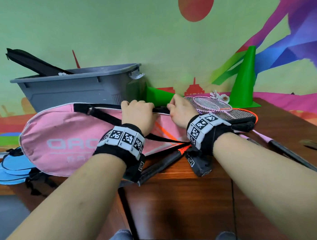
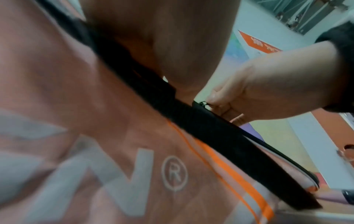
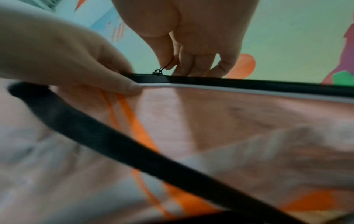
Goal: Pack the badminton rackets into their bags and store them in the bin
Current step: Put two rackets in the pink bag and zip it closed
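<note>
Pink bag lies flat on the table in front of the bin. Right hand pinches the zip pull, left hand clamps the bag edge beside it. To zip well, keep the edge taut and pull straight along the track (orange racket handle pokes out near the wrists).

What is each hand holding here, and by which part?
The right hand pinches the zipper pull on the pink bag. The left hand grips the bag's top edge beside it.
</note>
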